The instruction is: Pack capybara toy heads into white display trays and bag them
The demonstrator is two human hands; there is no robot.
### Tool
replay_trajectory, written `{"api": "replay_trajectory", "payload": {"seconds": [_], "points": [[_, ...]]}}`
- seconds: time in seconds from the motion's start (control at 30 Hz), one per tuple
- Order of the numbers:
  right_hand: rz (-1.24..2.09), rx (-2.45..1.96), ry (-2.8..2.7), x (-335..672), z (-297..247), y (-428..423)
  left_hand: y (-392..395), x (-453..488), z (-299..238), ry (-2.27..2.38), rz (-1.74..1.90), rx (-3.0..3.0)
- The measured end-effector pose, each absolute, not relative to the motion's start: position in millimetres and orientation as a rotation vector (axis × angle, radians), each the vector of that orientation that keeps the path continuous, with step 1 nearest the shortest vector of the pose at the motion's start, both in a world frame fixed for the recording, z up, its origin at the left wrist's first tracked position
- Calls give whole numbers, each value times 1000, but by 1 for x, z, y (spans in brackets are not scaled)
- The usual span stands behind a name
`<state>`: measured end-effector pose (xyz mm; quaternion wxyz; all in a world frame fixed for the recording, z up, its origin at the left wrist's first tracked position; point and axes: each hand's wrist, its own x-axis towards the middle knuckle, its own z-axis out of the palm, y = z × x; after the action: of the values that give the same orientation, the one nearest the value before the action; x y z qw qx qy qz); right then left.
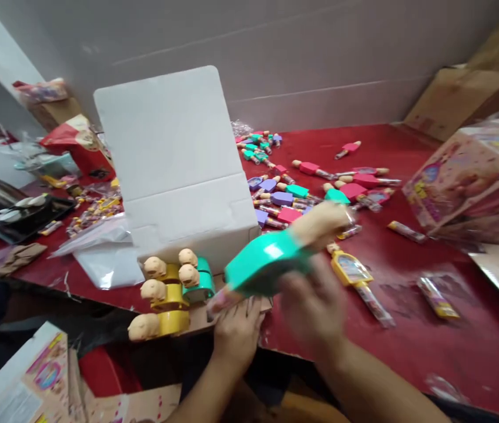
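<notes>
Both my hands hold one teal toy figure (267, 264) with a tan head, lifted over the table's front edge. My left hand (237, 332) grips its lower end from below, fingers curled. My right hand (315, 305), smeared by motion, closes on its middle. Just left of my hands, several yellow and teal figures (172, 291) with tan heads lie packed in a tray in front of a white box (178, 158).
Many pink, purple and teal figures (302, 188) and small candy tubes (375, 302) lie scattered on the red table (452, 329). A pink printed carton (469, 176) lies at the right. Plastic bags (99, 241), a black tray (29, 214) and clutter fill the left.
</notes>
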<state>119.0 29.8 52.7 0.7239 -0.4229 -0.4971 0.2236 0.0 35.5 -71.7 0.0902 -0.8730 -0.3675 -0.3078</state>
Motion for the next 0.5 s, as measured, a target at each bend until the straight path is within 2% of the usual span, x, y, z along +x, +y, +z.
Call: {"api": "replay_trajectory", "payload": {"seconds": [0.1,0.17,0.27,0.4,0.5], "points": [[552,-1178,-1062,194,55,30,37,-8,-71,-984,-888,-2601],[618,-1526,-1237,243,39,35,36,-6,-71,-994,-889,-2591],[532,-1832,-1402,292,9,54,35,0,-73,-1017,-910,-2555],[188,-1860,-1455,287,-11,106,35,6,-76,-989,-943,-2546],[106,-1722,-1630,243,-16,156,35,7,-76,-929,-1011,-2578]]}}
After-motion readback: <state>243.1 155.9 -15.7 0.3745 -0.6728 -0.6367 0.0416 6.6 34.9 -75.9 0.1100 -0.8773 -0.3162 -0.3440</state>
